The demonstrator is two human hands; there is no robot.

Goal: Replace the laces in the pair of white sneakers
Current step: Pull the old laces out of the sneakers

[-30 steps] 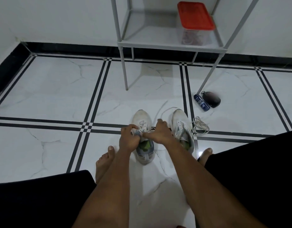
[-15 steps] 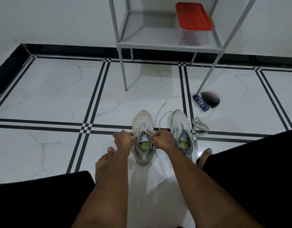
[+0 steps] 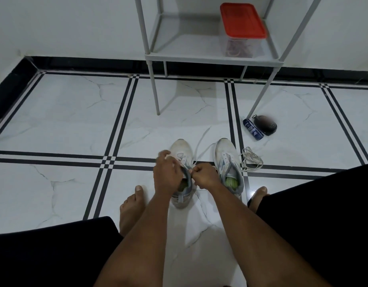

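Both hands are working over the left sneaker [image 3: 182, 156], its long axis pointing away from the person: the right hand [image 3: 203, 176] is pinching a lace end, the left hand [image 3: 166, 172], curled, is blurred. Beyond, a loose lace [image 3: 251, 160] is lying beside the right sneaker [image 3: 226, 156].

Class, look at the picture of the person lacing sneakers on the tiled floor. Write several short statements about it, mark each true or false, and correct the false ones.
1. Both hands, left hand and right hand, work at the left sneaker. True.
2. The loose lace lies coiled left of both sneakers. False: it lies just right of the right sneaker.
3. The container on the rack has a red lid. True.
4. The blue tube stands upright on the rack. False: it lies on the floor beside a dark object.
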